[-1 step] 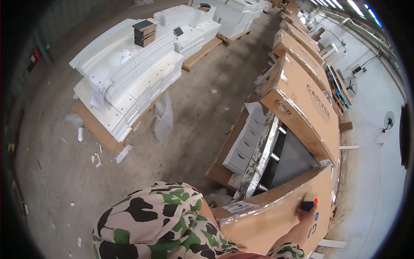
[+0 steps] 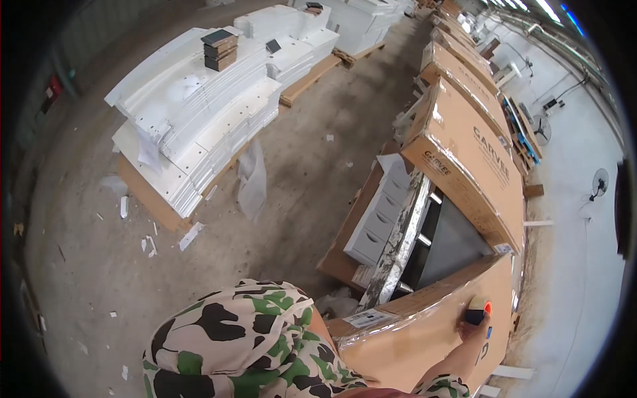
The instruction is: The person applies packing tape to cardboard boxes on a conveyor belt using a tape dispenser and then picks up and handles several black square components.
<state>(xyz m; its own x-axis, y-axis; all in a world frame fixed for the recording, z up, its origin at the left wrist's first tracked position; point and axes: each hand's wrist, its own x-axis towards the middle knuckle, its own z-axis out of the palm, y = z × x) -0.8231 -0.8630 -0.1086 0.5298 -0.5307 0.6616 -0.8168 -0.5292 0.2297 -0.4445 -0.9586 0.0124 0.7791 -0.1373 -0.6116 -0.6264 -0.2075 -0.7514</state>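
Observation:
My right hand (image 2: 468,331) is closed around a tape dispenser (image 2: 476,312) that has a tan roll, an orange core and a blue part at the handle. It rests on the top face of a long brown carton (image 2: 411,335) directly in front of me. Clear tape runs along the carton's edge, and a white label (image 2: 366,318) is stuck near its left end. Of my left arm, the camouflage sleeve (image 2: 229,331) and a strip of bare skin show; the left hand itself is hidden.
Beyond the carton are a roller conveyor (image 2: 402,245) and white panels with curved cutouts (image 2: 375,229). Another taped carton (image 2: 468,156) leads a row running into the distance. Stacked white panels (image 2: 199,113) stand at left, with plastic film (image 2: 252,182) and scraps on the floor. Wall fans hang at right.

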